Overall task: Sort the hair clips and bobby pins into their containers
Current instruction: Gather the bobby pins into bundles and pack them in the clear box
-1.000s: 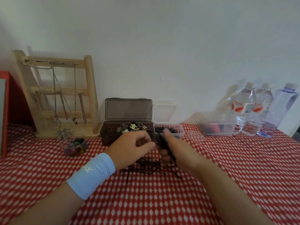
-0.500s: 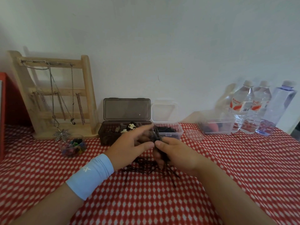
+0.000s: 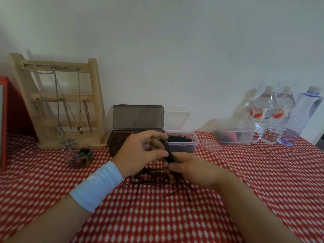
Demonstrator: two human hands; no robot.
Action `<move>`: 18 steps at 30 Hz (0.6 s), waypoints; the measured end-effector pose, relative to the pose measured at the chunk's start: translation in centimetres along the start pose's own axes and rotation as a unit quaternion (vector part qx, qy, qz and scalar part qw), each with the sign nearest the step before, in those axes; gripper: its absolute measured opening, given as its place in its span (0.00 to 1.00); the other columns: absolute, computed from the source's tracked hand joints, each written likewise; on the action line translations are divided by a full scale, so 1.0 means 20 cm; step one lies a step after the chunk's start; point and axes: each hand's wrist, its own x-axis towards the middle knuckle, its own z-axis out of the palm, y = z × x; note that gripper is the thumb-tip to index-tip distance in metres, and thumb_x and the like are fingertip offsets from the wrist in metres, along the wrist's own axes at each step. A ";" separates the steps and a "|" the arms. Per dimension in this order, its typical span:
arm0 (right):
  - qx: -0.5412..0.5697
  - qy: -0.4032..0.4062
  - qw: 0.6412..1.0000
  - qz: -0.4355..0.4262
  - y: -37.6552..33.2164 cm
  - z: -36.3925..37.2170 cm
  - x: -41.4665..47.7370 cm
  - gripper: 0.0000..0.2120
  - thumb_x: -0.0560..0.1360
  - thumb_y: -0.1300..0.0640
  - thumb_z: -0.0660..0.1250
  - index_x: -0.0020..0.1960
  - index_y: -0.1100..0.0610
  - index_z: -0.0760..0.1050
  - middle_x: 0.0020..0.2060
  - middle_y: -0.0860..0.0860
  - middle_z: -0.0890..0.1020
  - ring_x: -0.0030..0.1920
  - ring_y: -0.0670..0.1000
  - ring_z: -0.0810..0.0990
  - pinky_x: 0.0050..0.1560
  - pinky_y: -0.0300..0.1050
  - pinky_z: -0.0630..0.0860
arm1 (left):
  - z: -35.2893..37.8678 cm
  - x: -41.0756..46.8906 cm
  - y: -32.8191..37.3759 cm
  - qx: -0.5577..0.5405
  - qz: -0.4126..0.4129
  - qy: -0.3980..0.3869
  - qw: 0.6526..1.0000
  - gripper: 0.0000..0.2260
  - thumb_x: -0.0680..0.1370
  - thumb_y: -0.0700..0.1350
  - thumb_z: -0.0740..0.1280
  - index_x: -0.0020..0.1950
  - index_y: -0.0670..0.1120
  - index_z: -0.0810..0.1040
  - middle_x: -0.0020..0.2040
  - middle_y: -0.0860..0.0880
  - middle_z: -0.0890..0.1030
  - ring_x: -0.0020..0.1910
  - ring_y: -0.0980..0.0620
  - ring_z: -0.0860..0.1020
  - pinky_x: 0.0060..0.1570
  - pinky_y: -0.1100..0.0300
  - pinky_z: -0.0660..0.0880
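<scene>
Both hands meet above a loose pile of black bobby pins (image 3: pixel 152 179) on the red checked cloth. My right hand (image 3: pixel 192 170) grips a bunch of bobby pins (image 3: pixel 169 153) upright. My left hand (image 3: pixel 142 151), with a light blue wristband, pinches the top of the same bunch. Just behind them stands a small clear container (image 3: pixel 182 142) half full of bobby pins, its lid up. Left of it is a dark smoky box (image 3: pixel 115 139) with its lid open; my left hand hides most of its contents.
A wooden jewellery stand (image 3: pixel 57 102) with chains stands at the back left, a small clear cup of coloured bits (image 3: pixel 80 156) before it. A round clear lid (image 3: pixel 210 145), a clear tub (image 3: pixel 235 134) and three water bottles (image 3: pixel 273 116) are at the back right.
The bunch of pins has been raised a little and stood more upright between both hands. My left fingers have closed onto its top. The view has shifted slightly.
</scene>
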 end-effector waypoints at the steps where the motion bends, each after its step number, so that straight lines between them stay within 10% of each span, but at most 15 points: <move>1: -0.017 0.007 1.000 0.004 0.00 0.00 0.00 0.08 0.84 0.60 0.59 0.52 0.55 0.77 0.40 0.47 0.79 0.43 0.47 0.77 0.49 0.41 0.76 | 0.00 0.00 0.00 -0.008 -0.004 -0.008 1.000 0.18 0.70 0.36 0.77 0.56 0.50 0.81 0.41 0.52 0.84 0.39 0.53 0.82 0.45 0.61 0.80; 11: 0.116 -0.001 0.993 -0.007 0.03 0.00 0.03 0.05 0.81 0.62 0.58 0.48 0.56 0.70 0.34 0.49 0.69 0.34 0.48 0.68 0.39 0.42 0.70 | -0.04 0.01 0.00 -0.034 0.021 0.133 0.990 0.11 0.74 0.33 0.72 0.55 0.44 0.81 0.40 0.49 0.83 0.35 0.51 0.83 0.36 0.63 0.79; 18: 0.255 -0.088 0.963 0.010 0.02 -0.01 0.03 0.13 0.71 0.48 0.59 0.48 0.56 0.68 0.37 0.50 0.67 0.37 0.49 0.66 0.42 0.46 0.65 | 0.03 -0.01 0.01 -0.017 0.011 -0.038 0.999 0.18 0.78 0.33 0.68 0.66 0.46 0.78 0.60 0.54 0.83 0.58 0.58 0.81 0.58 0.66 0.75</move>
